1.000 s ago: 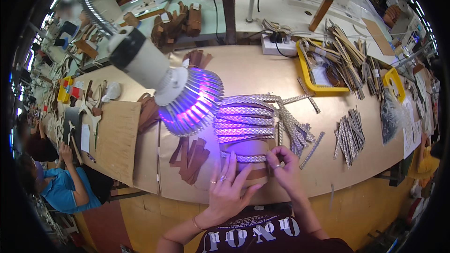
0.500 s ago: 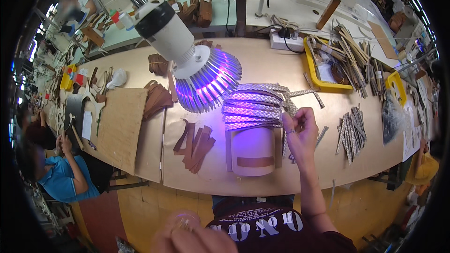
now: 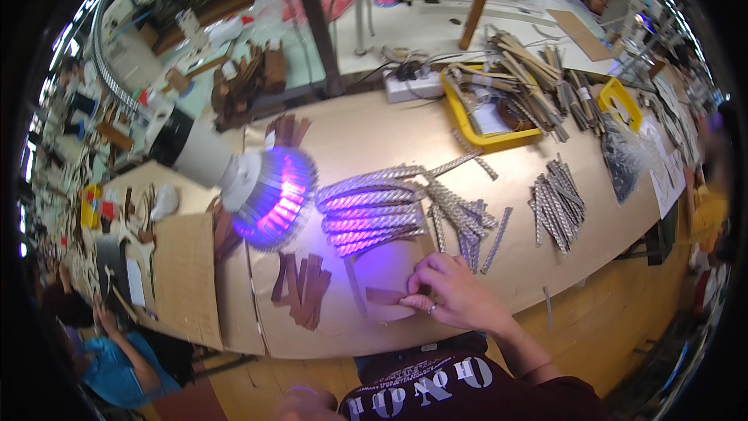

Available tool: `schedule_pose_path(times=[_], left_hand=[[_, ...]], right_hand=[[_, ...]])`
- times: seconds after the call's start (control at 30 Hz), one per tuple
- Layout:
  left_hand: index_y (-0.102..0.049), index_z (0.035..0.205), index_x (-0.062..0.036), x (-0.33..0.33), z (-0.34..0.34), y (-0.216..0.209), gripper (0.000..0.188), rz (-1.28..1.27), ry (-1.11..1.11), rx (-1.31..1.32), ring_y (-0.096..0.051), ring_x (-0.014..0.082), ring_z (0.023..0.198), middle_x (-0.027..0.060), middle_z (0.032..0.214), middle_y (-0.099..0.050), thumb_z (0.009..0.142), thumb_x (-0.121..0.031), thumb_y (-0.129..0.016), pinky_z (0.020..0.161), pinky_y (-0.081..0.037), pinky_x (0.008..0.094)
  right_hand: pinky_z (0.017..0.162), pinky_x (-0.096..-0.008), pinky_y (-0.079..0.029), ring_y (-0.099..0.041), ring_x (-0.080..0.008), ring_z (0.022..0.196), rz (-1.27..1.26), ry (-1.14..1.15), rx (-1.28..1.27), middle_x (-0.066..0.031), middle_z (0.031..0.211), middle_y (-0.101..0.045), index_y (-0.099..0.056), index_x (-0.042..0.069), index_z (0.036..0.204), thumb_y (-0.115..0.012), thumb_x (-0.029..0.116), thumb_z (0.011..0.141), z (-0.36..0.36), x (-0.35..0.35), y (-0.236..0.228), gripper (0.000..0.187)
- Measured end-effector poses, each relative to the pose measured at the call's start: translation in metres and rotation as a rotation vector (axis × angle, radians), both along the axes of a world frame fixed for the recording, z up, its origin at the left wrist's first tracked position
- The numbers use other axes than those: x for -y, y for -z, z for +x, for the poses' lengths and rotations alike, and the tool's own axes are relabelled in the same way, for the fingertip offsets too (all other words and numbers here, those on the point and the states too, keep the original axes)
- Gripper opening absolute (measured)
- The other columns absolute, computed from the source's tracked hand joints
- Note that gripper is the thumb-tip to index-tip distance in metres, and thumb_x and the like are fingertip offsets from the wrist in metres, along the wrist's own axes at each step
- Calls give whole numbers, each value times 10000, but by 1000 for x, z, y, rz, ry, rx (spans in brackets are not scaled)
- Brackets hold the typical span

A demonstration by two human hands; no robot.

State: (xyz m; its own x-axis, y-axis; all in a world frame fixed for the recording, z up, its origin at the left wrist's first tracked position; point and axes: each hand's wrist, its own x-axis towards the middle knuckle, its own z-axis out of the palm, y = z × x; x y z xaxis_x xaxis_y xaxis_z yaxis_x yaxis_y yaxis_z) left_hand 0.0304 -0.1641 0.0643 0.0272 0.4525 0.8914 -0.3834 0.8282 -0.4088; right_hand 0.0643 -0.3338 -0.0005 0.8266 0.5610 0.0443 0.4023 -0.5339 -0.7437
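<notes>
My right hand (image 3: 456, 296) is at the near end of a pale rounded block (image 3: 382, 265). Thumb and fingers are pinched at the right end of a brown leather strip (image 3: 385, 296) lying across that block. Several silvery braided straps (image 3: 374, 214) lie side by side over the block's far part, lit purple by a lamp (image 3: 273, 195) with a finned head. My left hand (image 3: 304, 405) is low at the bottom edge, smeared and partly cut off, so its fingers cannot be read.
Brown leather strips (image 3: 302, 288) lie left of the block. Cut braided pieces (image 3: 558, 206) are heaped to the right. A yellow tray (image 3: 499, 142) of strips and a white power strip (image 3: 411, 87) stand at the back. A person in a blue shirt (image 3: 117, 370) sits at left.
My right hand has come from the right ends of the braided straps down to the brown strip. My left hand has dropped lower. The view has turned, and the lamp appears farther left.
</notes>
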Motion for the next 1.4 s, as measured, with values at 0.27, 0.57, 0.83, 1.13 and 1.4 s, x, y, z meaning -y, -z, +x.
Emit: schedule_pose_path(times=[0.27, 0.57, 0.83, 1.13, 1.4], left_hand=[[-594, 1184, -28, -43, -31, 62, 399, 1632, -1620, -905, -563, 377, 1168, 230, 1263, -589, 867, -251, -687, 1009, -397, 469], [-348, 1439, 37, -21, -35, 101, 662, 1872, -1363, -1037, -279, 463, 1398, 278, 1523, -271, 955, -379, -524, 1128, -225, 556], [-422, 1390, 33, -21, -35, 101, 618, 1826, -1555, -951, -351, 441, 1363, 279, 1477, -356, 964, -408, -492, 1107, -253, 550], [-496, 1334, 16, -16, -44, 102, 559, 1758, -1623, -1029, -398, 444, 1321, 292, 1429, -406, 966, -406, -496, 1086, -276, 549], [-584, 1193, -6, -17, -52, 96, 367, 1545, -1737, -1046, -471, 423, 1268, 284, 1374, -468, 943, -273, -555, 1064, -307, 549]], right_hand=[[841, -406, -369, -601, -254, 870, 181, -69, 36, -62, 876, -633, -552, 124, 1044, -606, 289, 923, 27, -14, -6, 211], [780, -414, -420, -650, -290, 837, -58, 212, 13, -97, 892, -674, -589, 114, 1014, -623, 281, 903, 23, 15, 7, 203], [741, -418, -502, -652, -293, 803, -282, 1130, -24, -124, 847, -656, -628, 40, 944, -696, 259, 863, 17, 126, 47, 243], [783, -459, -487, -630, -354, 895, -470, 1235, -11, -180, 1021, -614, -595, 25, 1081, -695, 244, 870, 16, 141, 70, 321], [819, -447, -495, -624, -380, 941, -214, 1019, -204, -238, 1065, -599, -461, -24, 1285, -717, 174, 837, 16, 104, 62, 553]])
